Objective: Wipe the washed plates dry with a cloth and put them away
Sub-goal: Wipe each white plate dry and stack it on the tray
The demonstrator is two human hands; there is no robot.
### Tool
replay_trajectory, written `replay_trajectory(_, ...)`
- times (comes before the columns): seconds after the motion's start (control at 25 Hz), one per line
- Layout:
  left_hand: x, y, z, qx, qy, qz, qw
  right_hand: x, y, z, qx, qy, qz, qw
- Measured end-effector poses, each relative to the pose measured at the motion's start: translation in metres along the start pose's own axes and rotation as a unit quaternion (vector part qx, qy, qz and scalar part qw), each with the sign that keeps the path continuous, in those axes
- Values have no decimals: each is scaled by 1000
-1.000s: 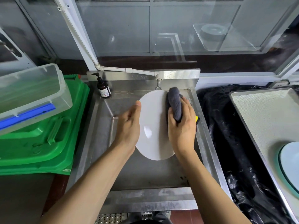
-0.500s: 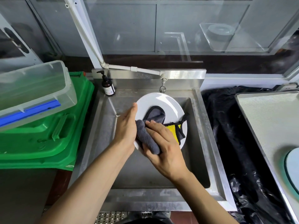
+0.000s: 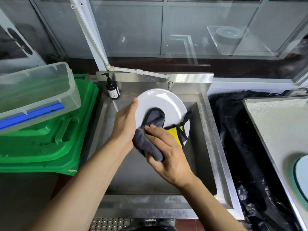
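The white plate (image 3: 160,104) now faces up; left hand (image 3: 124,125) holds its rim, right hand (image 3: 168,152) grips the cloth (image 3: 150,130), wiping the face.

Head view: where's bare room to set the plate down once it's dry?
Best: the tray at right, bare from its far rim down to the pale plate at its near edge. The sink floor is also bare under the hands. Crowded: the left, with a clear tub on green lids; black plastic between sink and tray.
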State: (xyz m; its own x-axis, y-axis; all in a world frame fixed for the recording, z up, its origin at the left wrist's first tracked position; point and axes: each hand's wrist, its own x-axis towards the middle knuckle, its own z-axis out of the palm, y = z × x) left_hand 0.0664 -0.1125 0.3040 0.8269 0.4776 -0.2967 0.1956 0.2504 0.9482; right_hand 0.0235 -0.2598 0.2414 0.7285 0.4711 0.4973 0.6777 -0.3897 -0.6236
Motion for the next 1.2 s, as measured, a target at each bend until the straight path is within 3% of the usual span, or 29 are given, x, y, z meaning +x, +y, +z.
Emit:
replay_trajectory(0.08, -2, -1, -1, 7, 2, 11, 1000, 9, 4, -2, -19, 18, 7, 1000)
replay_trajectory(0.24, -11, -12, 1, 57, -24, 43, 997, 53, 16, -11, -4, 149, 154, 977)
replay_trajectory(0.32, -10, -15, 1, 83, -18, 63, 994, 59, 11, -5, 6, 178, 168, 970)
replay_trajectory(0.48, -10, -15, -1, 75, -4, 78, 994, 52, 6, -1, -13, 125, 86, 988)
replay_trajectory(0.6, -19, -15, -5, 124, 30, 94, 987, 63, 30, -26, -72, 177, 146, 971)
replay_trajectory(0.72, -17, -13, -1, 115, 9, 97, 989, 57, 34, -33, -74, 205, 192, 957)
replay_trajectory(0.96, -20, -14, 4, 75, 16, 69, 995, 46, 4, 2, -49, 126, 118, 984)
replay_trajectory(1.12, -21, -2, -5, 104, 15, 97, 990, 31, 28, -17, -49, 201, 221, 953)
replay_trajectory(1.2, -22, -1, 1, 122, 18, 92, 988, 27, 21, -8, -17, 206, 216, 954)
